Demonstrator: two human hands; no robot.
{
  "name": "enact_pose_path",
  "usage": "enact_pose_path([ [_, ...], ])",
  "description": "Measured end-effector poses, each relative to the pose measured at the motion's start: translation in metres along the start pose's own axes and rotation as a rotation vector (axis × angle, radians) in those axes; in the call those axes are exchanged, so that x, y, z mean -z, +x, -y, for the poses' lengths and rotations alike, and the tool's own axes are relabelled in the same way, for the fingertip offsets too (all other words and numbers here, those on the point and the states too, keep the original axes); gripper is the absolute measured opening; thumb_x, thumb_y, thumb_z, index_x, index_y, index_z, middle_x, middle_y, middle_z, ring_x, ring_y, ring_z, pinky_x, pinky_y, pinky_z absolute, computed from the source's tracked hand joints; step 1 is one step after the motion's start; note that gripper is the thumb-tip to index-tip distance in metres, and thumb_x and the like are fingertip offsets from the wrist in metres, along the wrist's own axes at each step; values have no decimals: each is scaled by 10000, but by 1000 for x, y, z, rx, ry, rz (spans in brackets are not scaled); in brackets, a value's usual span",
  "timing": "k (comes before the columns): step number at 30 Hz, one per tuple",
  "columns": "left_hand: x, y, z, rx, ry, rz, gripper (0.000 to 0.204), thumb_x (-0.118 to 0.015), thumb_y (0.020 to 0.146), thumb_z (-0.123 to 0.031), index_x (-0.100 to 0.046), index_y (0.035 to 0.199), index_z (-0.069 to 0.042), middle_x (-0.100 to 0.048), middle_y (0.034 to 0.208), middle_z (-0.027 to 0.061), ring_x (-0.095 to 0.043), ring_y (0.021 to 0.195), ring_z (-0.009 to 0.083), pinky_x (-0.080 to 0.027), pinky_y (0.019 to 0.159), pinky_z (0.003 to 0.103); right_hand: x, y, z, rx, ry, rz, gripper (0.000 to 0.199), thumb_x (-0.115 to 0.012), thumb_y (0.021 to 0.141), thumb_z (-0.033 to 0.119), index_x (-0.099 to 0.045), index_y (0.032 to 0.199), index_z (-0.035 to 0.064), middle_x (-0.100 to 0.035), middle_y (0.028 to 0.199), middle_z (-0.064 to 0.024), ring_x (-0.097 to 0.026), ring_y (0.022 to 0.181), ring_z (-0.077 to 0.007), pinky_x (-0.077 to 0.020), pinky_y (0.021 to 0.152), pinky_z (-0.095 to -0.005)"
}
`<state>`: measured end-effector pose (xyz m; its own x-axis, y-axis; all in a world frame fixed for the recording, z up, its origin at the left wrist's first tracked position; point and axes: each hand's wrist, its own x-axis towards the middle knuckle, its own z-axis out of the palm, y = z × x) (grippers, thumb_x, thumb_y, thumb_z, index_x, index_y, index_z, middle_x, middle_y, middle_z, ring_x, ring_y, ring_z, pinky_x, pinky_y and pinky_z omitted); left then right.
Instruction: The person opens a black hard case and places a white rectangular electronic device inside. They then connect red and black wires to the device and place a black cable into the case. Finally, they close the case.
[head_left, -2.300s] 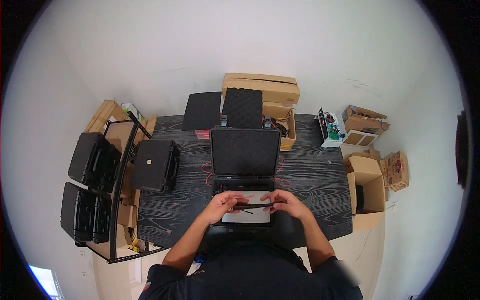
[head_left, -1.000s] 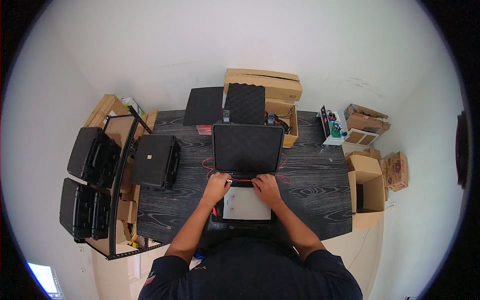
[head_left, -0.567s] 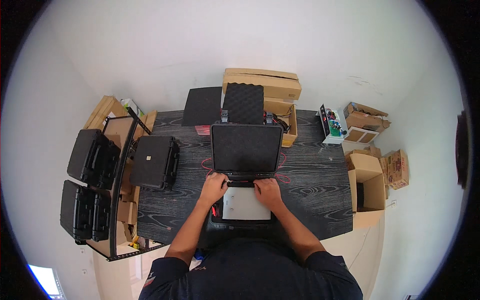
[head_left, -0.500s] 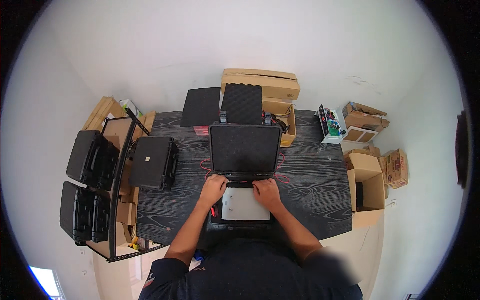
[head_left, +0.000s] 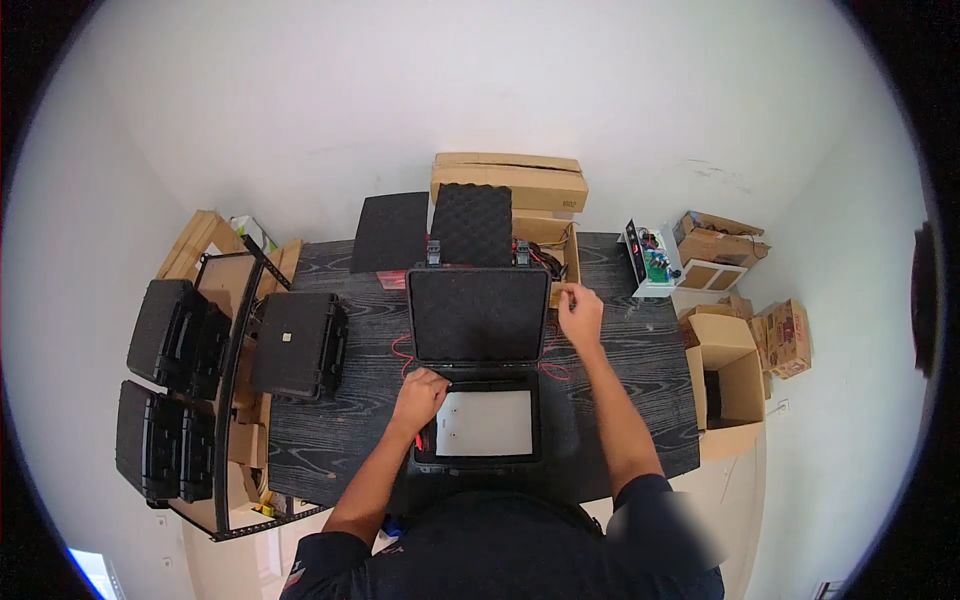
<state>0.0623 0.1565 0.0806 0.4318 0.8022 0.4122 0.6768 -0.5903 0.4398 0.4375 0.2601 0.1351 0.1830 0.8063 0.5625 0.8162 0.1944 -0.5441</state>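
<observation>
An open black hard case point(head_left: 527, 462) lies on the table before me, its foam-lined lid point(head_left: 480, 315) tipped back. A light grey panel point(head_left: 487, 424) sits inside the case, with a small red item point(head_left: 419, 441) beside its left edge. My left hand point(head_left: 420, 397) rests at the case's rear left corner, fingers curled down; what they grip is hidden. To the right of the lid, my right hand point(head_left: 581, 314) is raised near the front corner of an open cardboard box point(head_left: 572, 262). Its fingers are bent together, and anything between them is too small to see.
Red wire point(head_left: 554, 373) loops out on both sides of the case. Another closed black case point(head_left: 298, 345) lies at left, beside a shelf rack holding several more. Black foam sheets point(head_left: 391, 232) and a long carton point(head_left: 510, 180) stand behind. An opened electronics unit point(head_left: 651, 262) sits far right.
My right hand has left the case's rear right part and moved up and right, beside the lid. My left hand stays at the case's left rear. The view has shifted slightly.
</observation>
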Motion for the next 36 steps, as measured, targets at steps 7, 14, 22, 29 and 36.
enact_pose_path([
  [7, 5, -3, -13, 11, 84, 89, 224, -730, 809, -184, -777, 974, -39, -658, 1068, 72, -610, 1079, 275, -487, 924, 442, -30, 53, -19, -118, -266, 483, 342, -607, 970, 329, -692, 1215, 106, -651, 1329, -95, -550, 1336, -311, -303, 1117, -730],
  [14, 2, -6, -11, 35, 86, 88, 272, -729, 814, -221, -772, 1019, -46, -642, 1091, 65, -595, 1112, 273, -469, 964, 442, -72, 74, -43, -210, -537, 756, 613, -345, 1090, 534, -680, 1342, 87, -595, 1443, -115, -445, 1451, -307, -179, 1183, -768],
  [22, 5, -1, -16, 32, 54, 43, 249, -746, 797, -184, -779, 1000, -44, -657, 1062, 60, -613, 1076, 270, -476, 957, 426, -93, 96, -70, -430, -536, 977, 522, -541, 962, 401, -661, 1377, 108, -515, 1557, -119, -481, 1432, -374, -166, 1157, -814],
  [29, 6, -3, -16, 46, 58, 24, 249, -742, 798, -187, -779, 996, -41, -664, 1051, 63, -620, 1071, 272, -480, 954, 430, -76, 104, -40, -497, -270, 706, 485, -489, 1039, 436, -606, 1374, 105, -611, 1420, -188, -547, 1347, -422, -235, 1138, -762],
  [36, 3, -5, -12, 42, 30, 10, 257, -741, 805, -196, -778, 1004, -37, -663, 1047, 70, -620, 1077, 279, -480, 961, 443, -38, 100, -57, -220, 170, 55, 255, -528, 1074, 296, -569, 1099, 46, -692, 848, -229, -724, 810, -359, -549, 740, -477],
])
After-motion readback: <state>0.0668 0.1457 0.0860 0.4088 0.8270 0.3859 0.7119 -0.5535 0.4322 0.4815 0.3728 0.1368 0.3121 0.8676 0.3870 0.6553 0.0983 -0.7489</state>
